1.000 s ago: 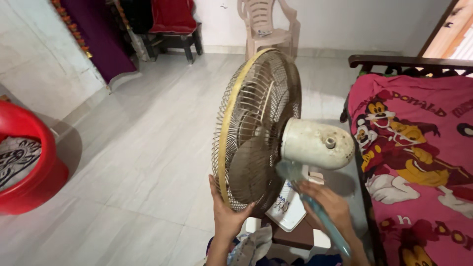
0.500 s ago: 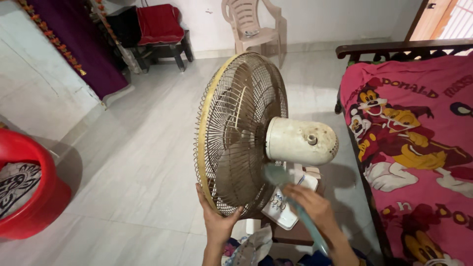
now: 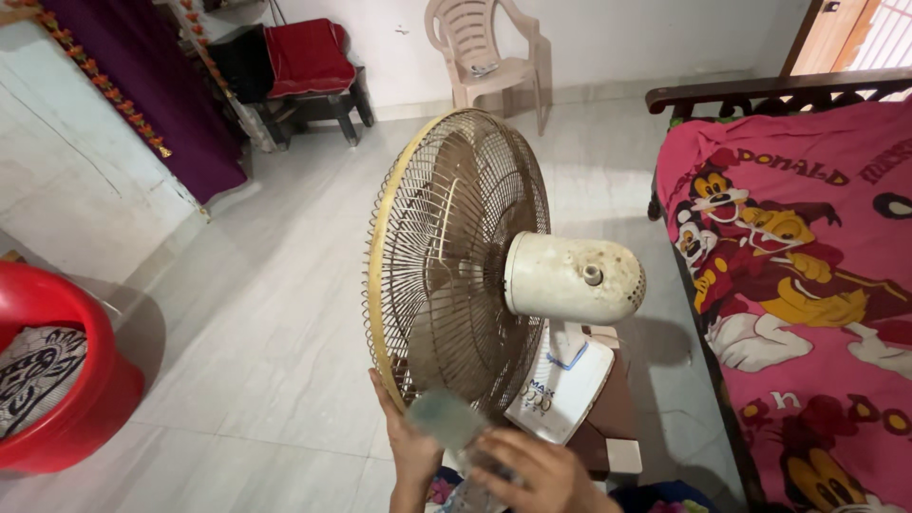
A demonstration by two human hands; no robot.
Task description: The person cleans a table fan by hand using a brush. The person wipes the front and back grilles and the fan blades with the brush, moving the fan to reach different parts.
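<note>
Far left: red tub [image 3: 57, 380] with patterned cloth inside, on the tiled floor [image 3: 256, 313]. Centre: dusty table fan [image 3: 456, 266], cage turned left, cream motor housing [image 3: 570, 278] pointing right. Left hand [image 3: 410, 442] is clamped on the near lower rim of the cage, apparently to steady it. Right hand [image 3: 532, 470] is closed around a blurred teal brush [image 3: 442, 418] at the cage's near bottom. Right: bed with pink cartoon sheet [image 3: 798, 256].
</note>
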